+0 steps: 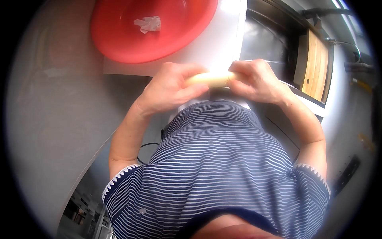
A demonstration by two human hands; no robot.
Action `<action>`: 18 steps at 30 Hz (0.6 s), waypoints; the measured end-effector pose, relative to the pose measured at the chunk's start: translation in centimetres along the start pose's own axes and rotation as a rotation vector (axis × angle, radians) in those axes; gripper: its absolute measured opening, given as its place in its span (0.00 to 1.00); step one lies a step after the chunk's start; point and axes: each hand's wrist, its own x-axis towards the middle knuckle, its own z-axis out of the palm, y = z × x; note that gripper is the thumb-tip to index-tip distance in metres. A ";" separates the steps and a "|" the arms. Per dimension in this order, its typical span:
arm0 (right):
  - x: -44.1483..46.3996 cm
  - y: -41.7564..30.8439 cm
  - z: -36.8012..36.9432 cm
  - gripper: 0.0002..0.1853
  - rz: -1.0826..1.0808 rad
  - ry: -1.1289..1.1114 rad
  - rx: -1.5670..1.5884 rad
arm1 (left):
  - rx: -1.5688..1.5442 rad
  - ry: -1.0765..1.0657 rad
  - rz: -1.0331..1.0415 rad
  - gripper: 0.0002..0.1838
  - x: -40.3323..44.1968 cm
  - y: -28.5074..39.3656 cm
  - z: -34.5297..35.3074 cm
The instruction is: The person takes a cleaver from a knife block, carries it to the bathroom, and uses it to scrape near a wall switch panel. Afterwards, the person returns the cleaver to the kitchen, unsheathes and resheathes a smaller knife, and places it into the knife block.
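A smooth, pale yellow, rod-shaped piece (215, 79) is held level between my two hands, in front of my waist. My left hand (169, 84) is closed around its left end, with the thumb along the near side. At the other end, the fingers and thumb of my right hand (254, 81) are closed on it. Its right tip is partly hidden by those fingers. I cannot make out exactly what it is.
A large red basin (119, 44) stands on the white counter (223, 44) ahead to the left, with a crumpled whitish scrap (149, 24) inside. To the right is a metal sink (262, 40). A wooden board (316, 67) stands at the sink's right side.
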 end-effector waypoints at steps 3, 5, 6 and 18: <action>0.0 0.3 0.4 0.13 -0.088 0.094 -0.065 | 0.024 0.019 0.012 0.14 0.1 -0.1 0.0; -0.1 0.5 0.7 0.12 -0.131 0.140 -0.100 | 0.057 0.039 0.034 0.14 0.0 -0.1 0.1; -0.1 0.8 0.6 0.11 -0.152 0.162 -0.117 | 0.077 0.049 0.052 0.14 0.1 -0.1 0.1; -1.0 0.5 0.5 0.16 -0.210 0.104 -0.078 | 0.308 0.195 0.222 0.18 -1.1 0.3 -0.1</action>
